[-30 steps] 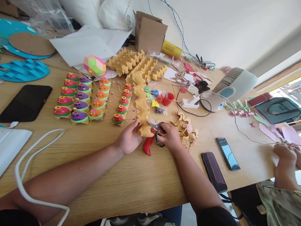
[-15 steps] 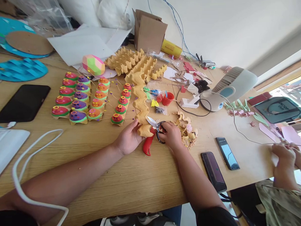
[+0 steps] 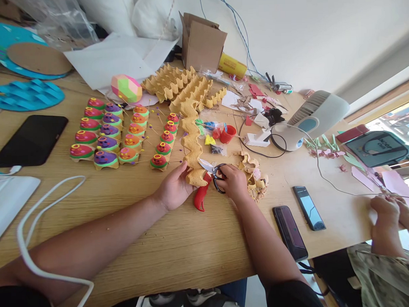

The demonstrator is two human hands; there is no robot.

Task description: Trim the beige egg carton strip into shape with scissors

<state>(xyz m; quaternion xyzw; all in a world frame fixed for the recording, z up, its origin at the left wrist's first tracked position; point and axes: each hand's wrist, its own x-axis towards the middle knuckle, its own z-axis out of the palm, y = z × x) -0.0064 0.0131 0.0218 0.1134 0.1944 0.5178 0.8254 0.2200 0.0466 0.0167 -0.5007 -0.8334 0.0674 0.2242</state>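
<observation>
My left hand (image 3: 174,188) grips the near end of a yellow egg-carton strip (image 3: 191,140), thumb on its side. In my right hand (image 3: 232,181) is a pair of scissors (image 3: 217,174) with dark handles, fingers through the loops. The parted blades touch the strip's right edge near its front end. Below them lies a red-handled tool (image 3: 200,198), its far end hidden behind the strip. Cut carton scraps (image 3: 254,174) and crumbs sit right of my right hand. Left of the strip stands a row of painted carton cups (image 3: 163,148) with faces.
More painted cups (image 3: 105,143) and a black tablet (image 3: 31,139) are to the left. Uncut egg cartons (image 3: 175,83) lie behind. A red cup (image 3: 228,134), a white fan (image 3: 310,118) and two phones (image 3: 309,208) are rightward. Another person's hands (image 3: 389,207) work at the far right.
The scissor handles have drawn slightly closer together, and the blades remain at the same spot on the strip. My left hand and the strip have barely moved.
</observation>
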